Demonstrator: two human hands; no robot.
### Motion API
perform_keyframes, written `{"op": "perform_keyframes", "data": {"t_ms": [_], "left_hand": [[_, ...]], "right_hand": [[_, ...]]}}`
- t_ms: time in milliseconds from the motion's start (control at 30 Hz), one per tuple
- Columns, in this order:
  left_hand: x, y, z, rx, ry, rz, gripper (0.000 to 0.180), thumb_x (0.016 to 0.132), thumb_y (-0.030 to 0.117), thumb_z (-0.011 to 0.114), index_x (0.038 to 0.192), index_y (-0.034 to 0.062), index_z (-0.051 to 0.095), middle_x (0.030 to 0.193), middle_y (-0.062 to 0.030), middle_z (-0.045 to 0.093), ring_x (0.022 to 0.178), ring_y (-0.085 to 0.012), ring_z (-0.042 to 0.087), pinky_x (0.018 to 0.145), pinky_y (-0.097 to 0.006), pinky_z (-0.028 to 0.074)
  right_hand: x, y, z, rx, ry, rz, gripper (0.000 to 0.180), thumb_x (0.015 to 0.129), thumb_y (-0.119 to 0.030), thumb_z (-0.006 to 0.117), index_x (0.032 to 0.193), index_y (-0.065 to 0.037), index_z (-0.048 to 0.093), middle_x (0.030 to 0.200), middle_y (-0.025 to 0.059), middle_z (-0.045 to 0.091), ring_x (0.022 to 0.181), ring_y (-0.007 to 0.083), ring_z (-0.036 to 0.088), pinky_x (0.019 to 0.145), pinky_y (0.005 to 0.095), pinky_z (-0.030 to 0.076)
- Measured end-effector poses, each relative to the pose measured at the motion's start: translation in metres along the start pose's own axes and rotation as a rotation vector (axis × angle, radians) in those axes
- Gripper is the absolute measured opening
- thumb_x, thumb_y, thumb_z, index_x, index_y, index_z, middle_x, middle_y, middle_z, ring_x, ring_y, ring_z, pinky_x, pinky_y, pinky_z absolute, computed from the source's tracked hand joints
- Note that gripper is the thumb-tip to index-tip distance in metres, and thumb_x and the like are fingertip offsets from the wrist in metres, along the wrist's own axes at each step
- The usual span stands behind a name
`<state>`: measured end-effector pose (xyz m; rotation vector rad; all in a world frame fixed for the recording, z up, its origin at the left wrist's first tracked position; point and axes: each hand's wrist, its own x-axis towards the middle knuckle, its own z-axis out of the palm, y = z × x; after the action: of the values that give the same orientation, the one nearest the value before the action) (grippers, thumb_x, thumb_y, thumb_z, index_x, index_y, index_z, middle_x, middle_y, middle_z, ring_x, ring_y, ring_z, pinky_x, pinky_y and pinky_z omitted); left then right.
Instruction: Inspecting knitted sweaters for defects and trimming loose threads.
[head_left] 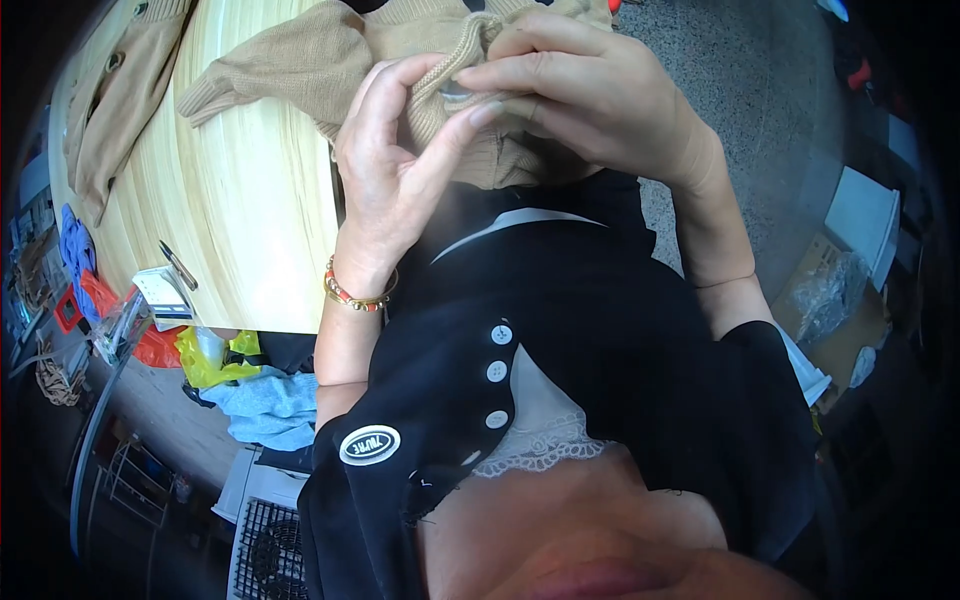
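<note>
A tan knitted sweater point(310, 60) lies partly on the wooden table, one sleeve stretched to the left, and its near part hangs over the table's right edge by my lap. My left hand point(385, 165) grips a ribbed edge of it, with thumb and fingers curled round the folded knit. From the right, my right hand point(600, 95) pinches the same edge, fingertips close to the left thumb. Between the fingertips shows a small pale, shiny patch point(456, 91) on the knit; I cannot make out what it is.
Another tan knitted garment point(125, 90) with dark buttons lies along the far left of the wooden table point(240, 190). A pen point(178, 265) and a small card pad point(162, 292) rest near its edge. Below are a yellow bag point(205, 365) and blue cloth point(265, 405). Clear plastic point(830, 295) lies over cardboard at right.
</note>
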<state>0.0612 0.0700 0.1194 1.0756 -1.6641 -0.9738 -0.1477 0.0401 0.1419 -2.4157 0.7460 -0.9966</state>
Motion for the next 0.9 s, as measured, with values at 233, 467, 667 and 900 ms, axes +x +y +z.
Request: {"op": "perform_keyframes", "data": {"t_ms": [233,467,667,900], "left_hand": [[-0.006,-0.004,-0.004,-0.18,-0.01,-0.161,0.036,0.084,0.012,0.074,0.114,-0.0032,0.06,0.098,-0.0069,0.06,0.087,-0.0107,0.057,0.075,-0.022,0.045],[-0.007,-0.002,-0.009,-0.221,-0.048,-0.168,0.034,0.086,0.011,0.072,0.115,-0.0037,0.06,0.1,-0.0072,0.06,0.091,-0.0117,0.058,0.08,-0.022,0.045],[-0.005,-0.001,-0.012,-0.313,-0.056,-0.26,0.03,0.086,0.007,0.071,0.113,-0.0032,0.062,0.099,-0.007,0.061,0.093,-0.0127,0.059,0.083,-0.023,0.046],[-0.001,-0.003,-0.018,-0.127,-0.14,-0.028,0.029,0.081,0.005,0.074,0.108,-0.0014,0.066,0.099,-0.0097,0.065,0.093,-0.0169,0.063,0.082,-0.026,0.048]], "right_hand": [[0.003,0.004,0.008,-0.026,0.016,-0.044,0.021,0.085,-0.013,0.068,0.105,-0.007,0.069,0.094,0.004,0.065,0.08,0.0182,0.064,0.069,0.0286,0.052],[0.018,0.018,0.01,-0.224,0.097,-0.371,0.02,0.081,-0.006,0.069,0.101,-0.003,0.069,0.091,0.0057,0.066,0.081,0.0191,0.065,0.072,0.0287,0.051],[0.025,-0.014,-0.009,-0.034,-0.016,-0.029,0.024,0.077,-0.005,0.069,0.101,-0.004,0.068,0.09,0.0081,0.063,0.081,0.0259,0.062,0.071,0.0332,0.05],[0.029,-0.016,-0.011,0.289,0.044,0.217,0.04,0.074,-0.009,0.076,0.112,-0.004,0.063,0.094,0.0071,0.064,0.087,0.0247,0.061,0.078,0.0346,0.048]]}}
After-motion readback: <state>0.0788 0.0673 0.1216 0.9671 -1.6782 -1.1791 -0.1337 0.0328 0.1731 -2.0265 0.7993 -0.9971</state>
